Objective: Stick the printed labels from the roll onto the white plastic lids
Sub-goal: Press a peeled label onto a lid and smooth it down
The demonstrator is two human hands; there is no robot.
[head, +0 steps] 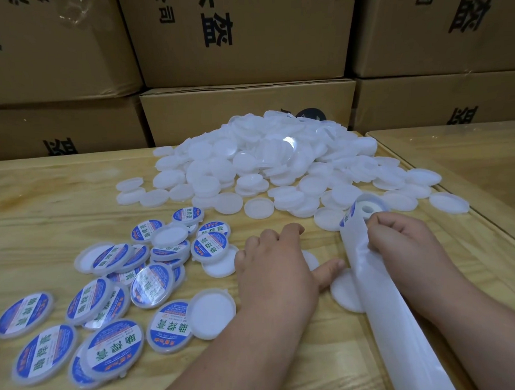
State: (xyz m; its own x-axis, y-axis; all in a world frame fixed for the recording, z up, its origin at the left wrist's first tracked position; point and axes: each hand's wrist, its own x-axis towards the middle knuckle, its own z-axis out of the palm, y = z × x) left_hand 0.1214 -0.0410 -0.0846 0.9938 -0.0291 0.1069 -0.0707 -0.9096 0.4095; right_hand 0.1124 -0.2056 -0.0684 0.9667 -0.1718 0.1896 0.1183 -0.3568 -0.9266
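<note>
A large heap of plain white plastic lids (267, 162) fills the far middle of the wooden table (46, 208). At the near left lie several lids with blue printed labels (112, 348). The label roll (366, 210) stands at the right, and its white backing strip (382, 301) trails toward me. My right hand (401, 242) pinches the strip just below the roll. My left hand (276, 267) rests palm down on the table, covering a white lid (311, 260), thumb stretched toward the strip. Another plain lid (345, 291) lies partly under the strip.
Stacked cardboard boxes (245, 37) wall off the back. A second table surface (468, 155) adjoins on the right, past a raised edge. Loose plain lids (449, 202) spread up to that edge.
</note>
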